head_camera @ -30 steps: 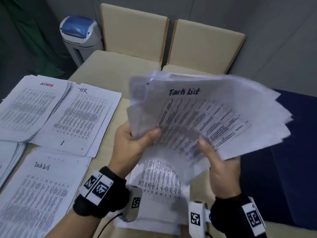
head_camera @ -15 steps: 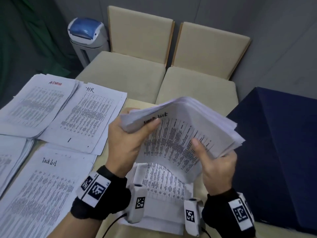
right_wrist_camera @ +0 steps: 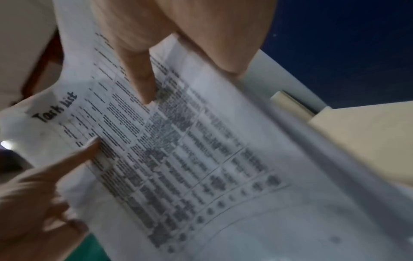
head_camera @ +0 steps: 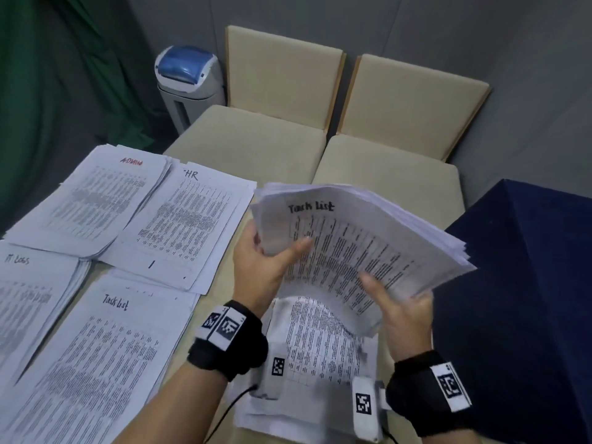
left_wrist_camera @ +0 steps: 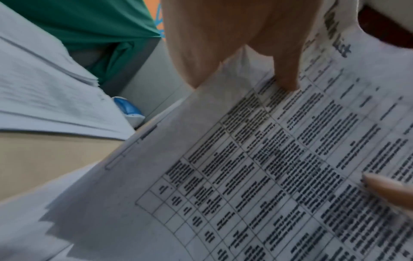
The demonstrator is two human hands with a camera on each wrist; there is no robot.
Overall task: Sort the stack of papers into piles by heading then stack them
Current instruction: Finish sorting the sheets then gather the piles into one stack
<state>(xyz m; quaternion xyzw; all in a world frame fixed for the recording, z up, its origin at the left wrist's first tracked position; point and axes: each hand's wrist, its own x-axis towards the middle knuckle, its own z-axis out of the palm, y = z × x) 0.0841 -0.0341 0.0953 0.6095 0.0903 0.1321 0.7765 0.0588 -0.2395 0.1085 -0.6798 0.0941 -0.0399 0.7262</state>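
Both hands hold a thick stack [head_camera: 368, 238] of printed papers up above a tan table [head_camera: 217, 302], its top sheet headed "Task List". The left hand [head_camera: 261, 267] grips the stack's near-left corner, thumb on top, fingers curled beneath. The right hand [head_camera: 402, 312] clamps the stack's lower right edge the same way — thumb pressed on the print, fingers under.

Below the stack, more sheets [head_camera: 317, 341] lie curled on the table. Left of the stack sit four sorted piles: the HR pile [head_camera: 189, 225] nearest it, the ADMIN pile [head_camera: 96, 200] beyond that, a second Task List pile [head_camera: 96, 357] left of the wrists, and the IT Logs pile [head_camera: 28, 296] furthest left.

Behind the stack stand two beige chairs [head_camera: 320, 123]; a dark blue surface [head_camera: 519, 283] lies to its right.
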